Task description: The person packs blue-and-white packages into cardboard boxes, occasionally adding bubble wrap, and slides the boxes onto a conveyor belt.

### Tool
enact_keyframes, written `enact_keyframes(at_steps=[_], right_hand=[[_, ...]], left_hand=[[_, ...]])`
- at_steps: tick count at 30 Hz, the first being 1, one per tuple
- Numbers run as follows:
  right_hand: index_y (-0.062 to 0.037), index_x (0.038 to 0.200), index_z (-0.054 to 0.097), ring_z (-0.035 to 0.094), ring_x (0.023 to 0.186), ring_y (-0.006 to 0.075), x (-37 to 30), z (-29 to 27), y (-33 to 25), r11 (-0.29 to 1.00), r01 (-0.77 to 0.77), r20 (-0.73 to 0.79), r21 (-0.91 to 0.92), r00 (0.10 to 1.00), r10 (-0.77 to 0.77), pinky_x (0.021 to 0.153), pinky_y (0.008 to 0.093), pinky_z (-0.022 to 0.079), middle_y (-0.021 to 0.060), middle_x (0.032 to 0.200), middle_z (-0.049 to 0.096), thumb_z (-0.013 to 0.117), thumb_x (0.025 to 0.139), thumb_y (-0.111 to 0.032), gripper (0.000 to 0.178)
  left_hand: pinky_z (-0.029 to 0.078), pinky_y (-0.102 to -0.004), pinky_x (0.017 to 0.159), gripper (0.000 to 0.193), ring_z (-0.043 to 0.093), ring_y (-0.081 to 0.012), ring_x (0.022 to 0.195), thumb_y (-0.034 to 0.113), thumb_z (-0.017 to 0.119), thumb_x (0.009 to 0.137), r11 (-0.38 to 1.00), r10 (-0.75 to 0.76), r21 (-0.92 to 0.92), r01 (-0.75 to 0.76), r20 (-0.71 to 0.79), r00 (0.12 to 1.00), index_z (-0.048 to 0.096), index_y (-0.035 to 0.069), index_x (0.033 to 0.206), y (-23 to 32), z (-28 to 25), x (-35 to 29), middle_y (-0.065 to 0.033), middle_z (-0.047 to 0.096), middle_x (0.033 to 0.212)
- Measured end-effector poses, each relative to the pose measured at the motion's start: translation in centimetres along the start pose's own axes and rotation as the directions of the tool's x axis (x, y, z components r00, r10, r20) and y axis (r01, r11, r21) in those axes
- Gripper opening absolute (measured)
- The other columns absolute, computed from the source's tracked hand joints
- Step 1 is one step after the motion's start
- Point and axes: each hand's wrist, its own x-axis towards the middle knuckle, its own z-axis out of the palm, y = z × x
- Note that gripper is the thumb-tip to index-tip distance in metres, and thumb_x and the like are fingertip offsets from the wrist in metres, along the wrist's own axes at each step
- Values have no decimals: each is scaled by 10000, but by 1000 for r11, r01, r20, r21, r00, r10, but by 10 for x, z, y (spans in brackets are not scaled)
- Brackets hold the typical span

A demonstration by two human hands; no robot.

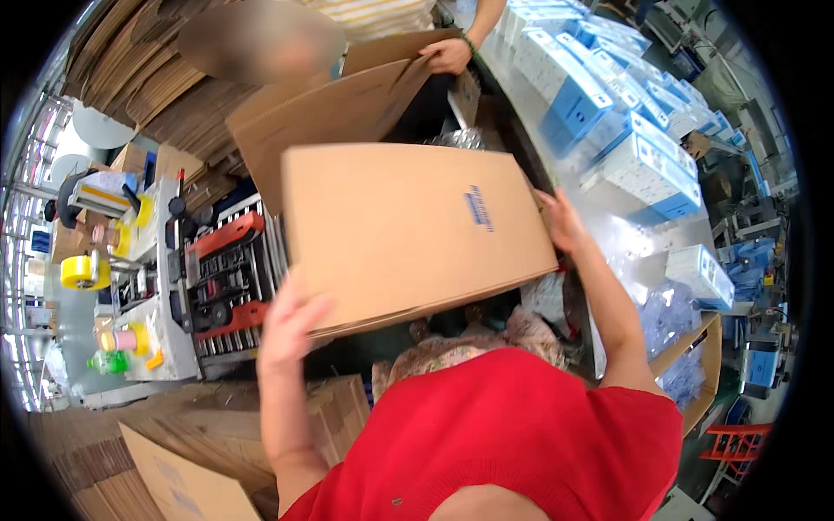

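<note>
Both hands hold a flattened brown cardboard box [408, 230] up between them: the left hand [291, 321] grips its lower left corner with fingers [308, 306] spread against the face, and the right hand [563, 221] clasps its right edge, fingers hidden behind the board, so their state cannot be told. Beyond the box, a co-worker's hand [447, 56] holds another cardboard sheet [339, 108]; blue-and-white cartons [608, 113] crowd the desk [625, 239] right of the right hand, and a carton-sealing machine [204, 278] with yellow tape rolls [84, 273] stands left of the left hand.

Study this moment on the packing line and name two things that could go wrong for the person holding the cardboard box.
1. The flattened cardboard box is held only at its edges by the left hand and right hand; it could slip or buckle.
2. A co-worker's hand handles another carton just behind, so the two boxes might collide.
</note>
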Motion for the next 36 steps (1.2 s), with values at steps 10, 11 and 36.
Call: enact_keyframes(at_steps=[10, 11, 36], right_hand=[[20, 1453, 183, 47, 1416, 421, -26, 177, 58, -696, -38, 187, -717, 951, -245, 1045, 612, 240, 254, 1523, 86, 628, 788, -529, 970], [40, 1450, 168, 53, 1414, 418, -13, 153, 61, -736, -47, 219, -675, 940, -261, 1058, 598, 233, 257, 1515, 109, 628, 773, -556, 1012], [-65, 1222, 485, 453, 1080, 354, -60, -158, -256, -598, 88, 346, -797, 878, -331, 953, 443, 354, 159, 1110, 506, 845, 494, -332, 855]], left_hand=[[170, -414, 1141, 861, 164, -465, 1379, 249, 720, 790, 49, 284, 981, 188, -194, 939, 232, -126, 1392, -158, -80, 34, -356, 194, 1456], [276, -384, 1100, 705, 349, -389, 1319, 171, 681, 822, 460, 164, 855, 239, -347, 924, 324, -111, 1361, -184, -109, 30, -306, 360, 1401], [330, -405, 1058, 748, 381, -330, 1306, -69, 581, 726, -554, 188, 466, -690, 878, 441, 314, 57, 1414, -58, 391, 520, -104, 366, 1459]])
